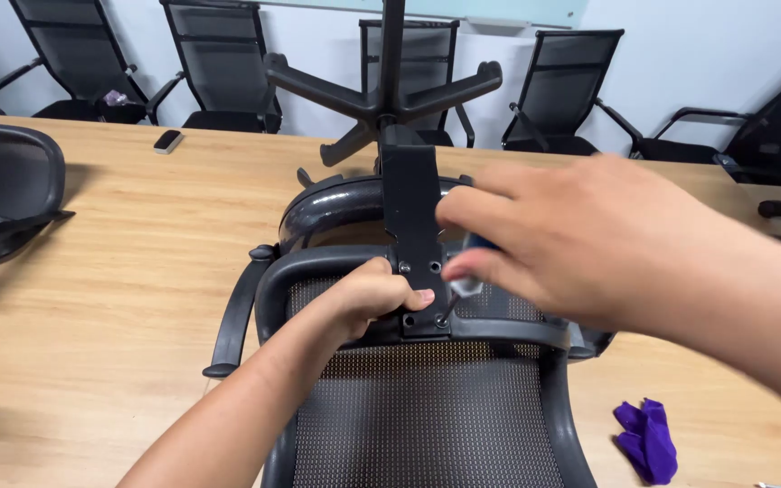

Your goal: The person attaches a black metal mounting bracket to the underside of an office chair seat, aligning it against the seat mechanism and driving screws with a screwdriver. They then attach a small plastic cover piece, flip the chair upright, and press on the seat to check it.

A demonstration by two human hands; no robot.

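Black mesh-backed office chair [427, 407] lies upturned on our wooden worktop [119, 298]; we judge it heavy, stiff. Left hand [377, 298] clenches its frame; right hand [580, 244] pinches a small screwdriver [465, 282] at the black bracket [413, 235].

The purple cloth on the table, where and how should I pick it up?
Pinch the purple cloth at its bunched upper folds, coming straight down from above. It lies crumpled and flat on the table to the right of the chair back, with open table around it, so the raised folds offer the easiest hold.
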